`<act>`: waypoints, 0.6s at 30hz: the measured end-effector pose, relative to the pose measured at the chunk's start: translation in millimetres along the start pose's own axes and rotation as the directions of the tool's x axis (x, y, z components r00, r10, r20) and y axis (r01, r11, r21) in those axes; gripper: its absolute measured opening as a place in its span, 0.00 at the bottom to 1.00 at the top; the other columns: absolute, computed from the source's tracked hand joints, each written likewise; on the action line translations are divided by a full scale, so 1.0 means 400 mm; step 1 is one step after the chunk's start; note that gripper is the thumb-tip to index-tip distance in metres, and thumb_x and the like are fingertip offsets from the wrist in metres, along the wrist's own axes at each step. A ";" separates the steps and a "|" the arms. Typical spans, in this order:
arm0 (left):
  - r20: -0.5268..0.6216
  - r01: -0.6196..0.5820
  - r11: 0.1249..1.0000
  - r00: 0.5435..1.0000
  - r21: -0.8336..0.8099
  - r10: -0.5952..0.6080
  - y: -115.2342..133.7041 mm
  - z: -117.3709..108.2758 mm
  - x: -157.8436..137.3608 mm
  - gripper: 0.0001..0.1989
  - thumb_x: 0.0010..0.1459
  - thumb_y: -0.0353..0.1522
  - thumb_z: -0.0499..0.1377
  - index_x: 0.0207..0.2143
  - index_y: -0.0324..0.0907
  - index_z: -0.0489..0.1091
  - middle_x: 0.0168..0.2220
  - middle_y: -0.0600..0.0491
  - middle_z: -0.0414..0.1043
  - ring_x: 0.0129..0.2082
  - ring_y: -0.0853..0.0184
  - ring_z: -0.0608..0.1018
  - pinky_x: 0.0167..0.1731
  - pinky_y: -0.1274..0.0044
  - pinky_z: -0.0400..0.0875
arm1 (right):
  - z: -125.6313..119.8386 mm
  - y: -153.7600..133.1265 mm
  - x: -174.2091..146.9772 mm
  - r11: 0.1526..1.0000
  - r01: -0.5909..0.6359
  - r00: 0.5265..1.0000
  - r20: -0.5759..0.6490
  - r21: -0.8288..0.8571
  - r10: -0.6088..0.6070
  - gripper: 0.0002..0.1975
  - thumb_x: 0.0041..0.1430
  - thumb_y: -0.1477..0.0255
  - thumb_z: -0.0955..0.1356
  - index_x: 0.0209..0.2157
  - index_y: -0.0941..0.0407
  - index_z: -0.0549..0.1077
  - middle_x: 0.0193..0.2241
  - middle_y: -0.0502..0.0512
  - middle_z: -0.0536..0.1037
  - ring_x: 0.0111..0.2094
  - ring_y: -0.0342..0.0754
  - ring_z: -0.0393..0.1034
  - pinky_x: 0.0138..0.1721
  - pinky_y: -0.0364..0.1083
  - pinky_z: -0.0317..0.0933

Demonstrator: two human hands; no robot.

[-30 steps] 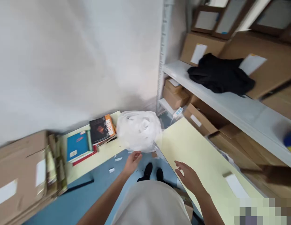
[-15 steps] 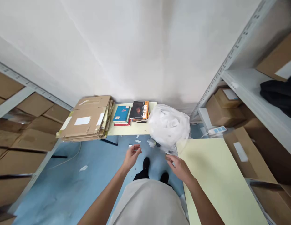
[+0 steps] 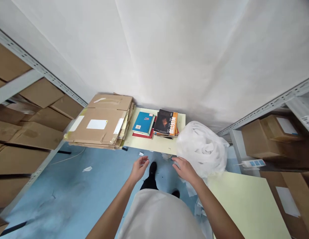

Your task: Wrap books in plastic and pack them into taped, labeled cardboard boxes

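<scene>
My left hand [image 3: 140, 167] hovers over the blue floor with its fingers curved and apart, holding nothing. To its right my right hand [image 3: 184, 168] is also free, thumb and fingers spread, close to a white plastic bag [image 3: 203, 149] full of pale wrapping. Beyond both hands stands a narrow cream table [image 3: 154, 145]. On it lie a blue book [image 3: 143, 122] atop a small pile and a dark book with an orange edge [image 3: 165, 122] atop another. A stack of flattened cardboard boxes [image 3: 104, 114] covers the table's left end.
A shelf of cardboard boxes [image 3: 37, 134] runs along the left. On the right are a second cream table [image 3: 246, 202], a shelf with boxes [image 3: 266, 136] and a white power strip [image 3: 253, 163]. Paper scraps [image 3: 87, 169] lie on the floor.
The view has swung left and come closer to the table, so books, boxes and bag now appear further right. Both hands stay apart in front of me, still holding nothing.
</scene>
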State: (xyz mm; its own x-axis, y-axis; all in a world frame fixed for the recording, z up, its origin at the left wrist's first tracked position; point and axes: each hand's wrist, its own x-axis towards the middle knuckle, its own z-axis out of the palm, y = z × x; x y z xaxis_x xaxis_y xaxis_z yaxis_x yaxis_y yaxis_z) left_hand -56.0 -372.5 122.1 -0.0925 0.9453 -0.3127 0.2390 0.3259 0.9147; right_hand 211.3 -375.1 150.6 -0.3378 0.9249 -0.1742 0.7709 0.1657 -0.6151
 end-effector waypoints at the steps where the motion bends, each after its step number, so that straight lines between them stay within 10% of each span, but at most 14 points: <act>1: 0.015 0.000 1.000 1.000 0.021 0.000 0.003 -0.011 0.045 0.25 0.47 0.48 0.61 0.39 0.37 0.72 0.39 0.42 0.77 0.37 0.57 0.79 0.37 0.67 0.74 | 0.009 0.001 0.038 1.000 -0.028 1.000 -0.007 -0.003 0.028 0.19 0.61 0.72 0.61 0.52 0.57 0.72 0.49 0.61 0.76 0.51 0.54 0.70 0.53 0.52 0.63; 10: 0.226 0.008 0.983 0.973 0.183 -0.050 0.100 0.028 0.473 0.26 0.59 0.41 0.55 0.55 0.35 0.67 0.60 0.39 0.65 0.61 0.56 0.66 0.58 0.68 0.59 | 0.038 0.055 0.374 0.899 -0.373 0.880 -0.219 0.229 0.421 0.29 0.55 0.70 0.66 0.59 0.59 0.64 0.61 0.64 0.64 0.64 0.58 0.55 0.63 0.57 0.51; 18: 0.232 0.121 0.977 0.959 0.174 -0.161 0.066 0.124 0.573 0.28 0.60 0.39 0.57 0.58 0.32 0.64 0.61 0.37 0.61 0.63 0.54 0.63 0.61 0.67 0.55 | 0.069 0.095 0.447 0.766 -0.441 0.760 -0.259 0.469 0.596 0.33 0.47 0.68 0.70 0.56 0.56 0.65 0.57 0.62 0.68 0.59 0.59 0.62 0.59 0.55 0.57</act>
State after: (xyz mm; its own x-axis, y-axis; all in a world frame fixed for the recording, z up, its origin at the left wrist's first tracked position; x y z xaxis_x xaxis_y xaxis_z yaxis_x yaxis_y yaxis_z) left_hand -22.9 -146.7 61.9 0.0967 0.8570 -0.5062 0.3910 0.4350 0.8111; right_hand 165.1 -212.7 74.9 0.3422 0.8904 -0.3001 0.4857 -0.4411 -0.7547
